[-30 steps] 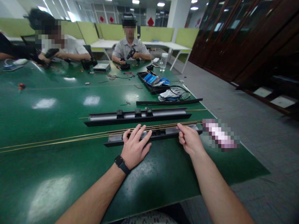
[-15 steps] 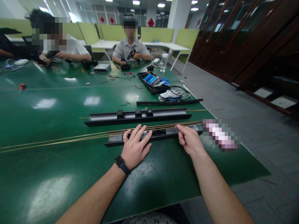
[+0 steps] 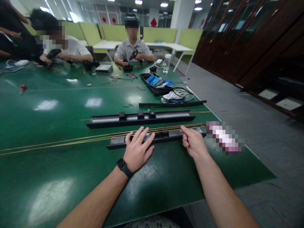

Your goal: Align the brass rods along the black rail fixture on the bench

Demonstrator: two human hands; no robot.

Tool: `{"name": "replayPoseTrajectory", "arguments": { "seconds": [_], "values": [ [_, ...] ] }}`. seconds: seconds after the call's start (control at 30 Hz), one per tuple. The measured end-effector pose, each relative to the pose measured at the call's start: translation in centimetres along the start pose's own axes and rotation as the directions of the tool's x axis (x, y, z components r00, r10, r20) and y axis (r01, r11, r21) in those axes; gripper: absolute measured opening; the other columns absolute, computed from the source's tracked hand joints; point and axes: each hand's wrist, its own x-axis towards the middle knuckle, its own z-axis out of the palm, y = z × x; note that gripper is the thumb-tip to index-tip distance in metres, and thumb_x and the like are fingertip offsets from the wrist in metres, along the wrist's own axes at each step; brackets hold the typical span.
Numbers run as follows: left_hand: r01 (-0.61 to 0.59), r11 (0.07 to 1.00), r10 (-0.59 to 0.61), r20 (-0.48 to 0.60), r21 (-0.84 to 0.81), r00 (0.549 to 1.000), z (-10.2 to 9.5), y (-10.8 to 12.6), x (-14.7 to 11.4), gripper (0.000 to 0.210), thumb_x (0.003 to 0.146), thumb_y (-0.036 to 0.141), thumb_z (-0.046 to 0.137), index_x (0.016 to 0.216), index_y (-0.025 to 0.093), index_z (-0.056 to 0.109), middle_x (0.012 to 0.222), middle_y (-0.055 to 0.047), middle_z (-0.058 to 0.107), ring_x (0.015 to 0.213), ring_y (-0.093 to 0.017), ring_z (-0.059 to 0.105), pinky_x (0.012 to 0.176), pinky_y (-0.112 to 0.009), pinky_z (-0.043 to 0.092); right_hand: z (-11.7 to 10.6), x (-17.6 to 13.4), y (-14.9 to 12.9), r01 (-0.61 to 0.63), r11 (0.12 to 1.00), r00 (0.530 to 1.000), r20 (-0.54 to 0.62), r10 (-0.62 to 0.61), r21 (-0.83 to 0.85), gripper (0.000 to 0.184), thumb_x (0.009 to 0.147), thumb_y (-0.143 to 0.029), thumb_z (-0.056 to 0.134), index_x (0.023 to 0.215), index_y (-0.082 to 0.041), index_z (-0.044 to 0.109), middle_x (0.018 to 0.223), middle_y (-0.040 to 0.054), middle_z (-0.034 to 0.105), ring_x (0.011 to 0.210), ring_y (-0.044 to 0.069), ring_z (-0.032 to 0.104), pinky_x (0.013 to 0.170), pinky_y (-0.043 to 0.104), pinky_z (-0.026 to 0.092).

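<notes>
My left hand [image 3: 137, 148], with a dark watch on its wrist, lies with fingers spread across several thin brass-coloured rods [image 3: 90, 138] and the nearer black rail [image 3: 118, 145]. These rods run lengthwise over the rail and extend far out to the left. My right hand [image 3: 193, 141] is closed, its thumb and index finger brought together at the rods near the rail's right end. Whatever sits in that pinch is too small to make out. Beyond lies a second black rail [image 3: 133, 122] with a pale inner strip and several small black blocks on it.
Behind the rails are a black strip [image 3: 171, 104], a bundle of gloves and cable [image 3: 178, 96], and a black tray [image 3: 158, 91] of blue items. A blurred pink object [image 3: 223, 137] lies by the table's right edge. Co-workers [image 3: 134, 52] sit across the green table [image 3: 78, 177].
My right hand has shifted slightly to the right along the rods. My left hand stays in place. At the far left, a person in dark clothes has moved further into view.
</notes>
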Motion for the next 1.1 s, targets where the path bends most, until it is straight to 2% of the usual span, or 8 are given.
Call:
{"name": "replayPoseTrajectory", "arguments": {
  "seconds": [0.23,0.4,0.53,1.1],
  "values": [
    [0.001,1.0,-0.001,-0.004,-0.003,1.0,0.09,-0.03,0.03,0.046,0.096,0.039,0.058,0.141,0.032,0.056,0.154,-0.009,0.05,0.145,-0.032,0.042,0.115,-0.054,0.021,0.11,-0.21,-0.23,-0.008,1.0,1.0,-0.006,0.008,-0.013,0.038,0.069,-0.044,0.087,0.076,-0.017,0.061,0.043,-0.0067,0.048,0.028,0.004,0.034,0.027,0.015,0.019],
    [0.002,1.0,-0.002,0.0,-0.006,1.0,0.02,0.03,0.04,0.046,0.095,0.038,0.059,0.14,0.032,0.057,0.154,-0.009,0.05,0.145,-0.032,0.042,0.115,-0.055,0.021,0.13,-0.42,-0.48,-0.01,0.999,0.999,0.039,0.012,-0.037,0.037,0.07,-0.043,0.086,0.081,-0.016,0.064,0.046,-0.0039,0.054,0.029,0.005,0.036,0.027,0.015,0.018],
    [0.007,1.0,-0.007,0.004,-0.005,1.0,0.04,0.0,0.0,0.046,0.096,0.039,0.058,0.141,0.033,0.056,0.155,-0.009,0.049,0.146,-0.032,0.04,0.115,-0.055,0.02,0.02,-0.34,-0.43,-0.018,1.0,0.998,0.066,0.019,-0.021,0.035,0.07,-0.041,0.086,0.08,-0.016,0.065,0.046,-0.0045,0.052,0.029,0.005,0.036,0.027,0.016,0.02],
    [-0.005,1.0,0.005,-0.006,-0.002,1.0,0.0,-0.04,0.03,0.046,0.094,0.038,0.06,0.14,0.033,0.057,0.153,-0.009,0.051,0.144,-0.032,0.042,0.115,-0.055,0.021,-0.06,0.11,0.0,-0.007,1.0,1.0,0.022,0.007,0.002,0.038,0.069,-0.045,0.086,0.079,-0.017,0.063,0.044,-0.0068,0.048,0.028,0.004,0.034,0.027,0.016,0.018]
  ]
}}
